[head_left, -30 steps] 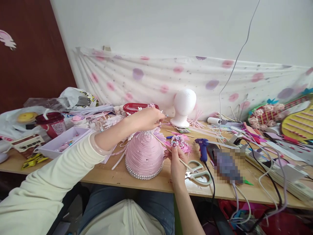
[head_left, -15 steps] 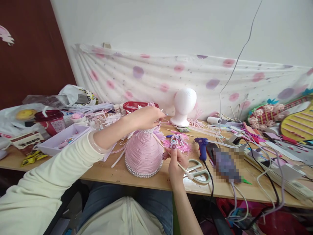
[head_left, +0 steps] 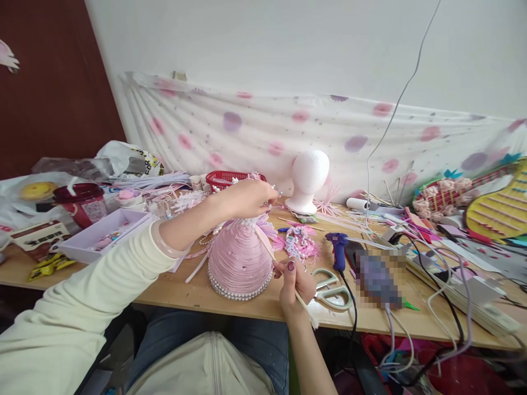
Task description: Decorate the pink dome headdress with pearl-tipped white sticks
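Note:
A pink cone-shaped hat [head_left: 240, 263], wrapped in rows of thin strips and edged with pearls, stands on the table before me. My left hand [head_left: 256, 197] is closed around its top, which the hand mostly hides; pearl-tipped sprigs poke out around the fingers. A pale, narrow strip [head_left: 265, 244] slants down from near the tip along the hat's right side. My right hand [head_left: 298, 285] pinches this strip beside the hat, and its frayed loose end hangs below the fist. Just behind lies a pink feathery ornament with pearls [head_left: 300, 241].
Scissors [head_left: 332, 291] and a blue glue gun [head_left: 338, 251] lie right of my right hand. A white foam head [head_left: 309, 178] and a red basket [head_left: 214, 180] stand behind. To the left is a lilac box [head_left: 84, 249]; cables and a power strip [head_left: 461, 299] run along the right.
My right hand has moved slightly down and nearer to me, drawing the strip along the hat's side. The left hand stays at the hat's top.

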A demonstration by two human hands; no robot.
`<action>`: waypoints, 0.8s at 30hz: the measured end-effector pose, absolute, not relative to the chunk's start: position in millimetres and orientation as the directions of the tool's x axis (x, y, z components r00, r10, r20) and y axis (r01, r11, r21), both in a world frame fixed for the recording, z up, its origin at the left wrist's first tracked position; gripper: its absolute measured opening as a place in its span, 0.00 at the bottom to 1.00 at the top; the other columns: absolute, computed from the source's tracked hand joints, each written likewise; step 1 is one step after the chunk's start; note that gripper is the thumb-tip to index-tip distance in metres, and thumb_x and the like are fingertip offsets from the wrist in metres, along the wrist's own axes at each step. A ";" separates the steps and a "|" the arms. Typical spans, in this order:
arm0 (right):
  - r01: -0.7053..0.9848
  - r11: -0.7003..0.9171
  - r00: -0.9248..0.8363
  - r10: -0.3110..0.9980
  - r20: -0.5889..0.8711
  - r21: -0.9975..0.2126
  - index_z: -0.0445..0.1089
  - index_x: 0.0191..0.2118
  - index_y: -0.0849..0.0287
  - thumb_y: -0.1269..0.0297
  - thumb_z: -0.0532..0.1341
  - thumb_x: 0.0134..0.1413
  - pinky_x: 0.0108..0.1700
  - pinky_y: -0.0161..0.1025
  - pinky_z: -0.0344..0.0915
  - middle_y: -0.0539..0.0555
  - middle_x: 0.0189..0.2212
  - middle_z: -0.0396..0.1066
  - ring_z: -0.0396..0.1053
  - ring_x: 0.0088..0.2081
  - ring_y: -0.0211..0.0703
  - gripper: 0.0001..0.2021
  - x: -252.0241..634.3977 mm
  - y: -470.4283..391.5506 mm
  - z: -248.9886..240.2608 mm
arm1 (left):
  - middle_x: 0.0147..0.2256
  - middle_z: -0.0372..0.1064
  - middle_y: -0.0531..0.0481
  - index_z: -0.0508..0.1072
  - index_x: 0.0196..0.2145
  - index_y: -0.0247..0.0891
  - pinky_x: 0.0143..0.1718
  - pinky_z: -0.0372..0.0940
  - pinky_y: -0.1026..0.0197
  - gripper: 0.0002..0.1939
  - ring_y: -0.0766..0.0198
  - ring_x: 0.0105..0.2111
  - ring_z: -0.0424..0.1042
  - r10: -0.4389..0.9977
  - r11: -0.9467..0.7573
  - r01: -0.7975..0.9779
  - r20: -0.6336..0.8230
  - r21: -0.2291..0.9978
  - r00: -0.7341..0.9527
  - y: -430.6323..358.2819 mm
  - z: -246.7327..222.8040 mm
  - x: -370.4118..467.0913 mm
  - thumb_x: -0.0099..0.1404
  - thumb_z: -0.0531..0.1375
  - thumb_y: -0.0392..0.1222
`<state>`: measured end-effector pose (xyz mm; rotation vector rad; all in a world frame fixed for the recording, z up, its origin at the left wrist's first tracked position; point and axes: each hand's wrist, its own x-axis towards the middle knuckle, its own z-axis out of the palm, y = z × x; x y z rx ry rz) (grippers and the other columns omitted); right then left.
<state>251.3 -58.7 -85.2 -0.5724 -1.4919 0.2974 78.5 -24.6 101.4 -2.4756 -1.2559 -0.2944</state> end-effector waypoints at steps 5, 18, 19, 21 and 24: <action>0.079 0.863 0.116 0.489 0.865 -0.499 0.77 0.25 0.57 0.63 0.54 0.64 0.24 0.37 0.60 0.51 0.20 0.68 0.67 0.22 0.38 0.19 251.2 -62.9 -80.5 | 0.37 0.76 0.45 0.75 0.36 0.36 0.34 0.61 0.60 0.09 0.58 0.37 0.74 0.738 -0.555 0.808 0.333 -0.197 0.588 -24.3 101.4 78.6 0.62 0.55 0.34; -0.344 0.612 0.403 0.781 0.477 -0.712 0.72 0.25 0.59 0.54 0.57 0.59 0.20 0.37 0.63 0.48 0.15 0.68 0.65 0.16 0.39 0.17 246.6 -61.3 -70.1 | 0.39 0.77 0.44 0.76 0.37 0.36 0.34 0.61 0.60 0.10 0.58 0.37 0.74 0.754 -0.542 0.822 0.332 -0.173 0.567 -26.2 102.0 78.6 0.62 0.55 0.34; -0.333 0.585 0.370 0.803 0.468 -0.740 0.72 0.25 0.59 0.53 0.57 0.59 0.20 0.38 0.64 0.48 0.15 0.69 0.66 0.17 0.39 0.17 246.5 -61.2 -70.6 | 0.38 0.77 0.44 0.76 0.37 0.36 0.34 0.61 0.60 0.10 0.58 0.37 0.74 0.753 -0.544 0.821 0.332 -0.173 0.569 -26.3 101.9 78.6 0.62 0.55 0.34; -0.286 0.543 0.315 0.831 0.458 -0.790 0.73 0.27 0.60 0.52 0.58 0.59 0.22 0.38 0.66 0.49 0.16 0.70 0.68 0.18 0.40 0.18 245.8 -61.8 -72.0 | 0.38 0.77 0.45 0.76 0.37 0.36 0.33 0.61 0.61 0.09 0.59 0.37 0.74 0.750 -0.547 0.819 0.332 -0.174 0.572 -26.7 101.8 78.8 0.62 0.55 0.34; -0.231 0.528 0.285 0.840 0.462 -0.817 0.73 0.28 0.61 0.51 0.59 0.59 0.24 0.38 0.67 0.49 0.17 0.71 0.69 0.19 0.40 0.19 244.2 -63.6 -72.7 | 0.38 0.77 0.45 0.76 0.37 0.36 0.33 0.61 0.60 0.09 0.58 0.37 0.74 0.748 -0.551 0.816 0.332 -0.175 0.575 -27.2 101.6 78.9 0.63 0.55 0.35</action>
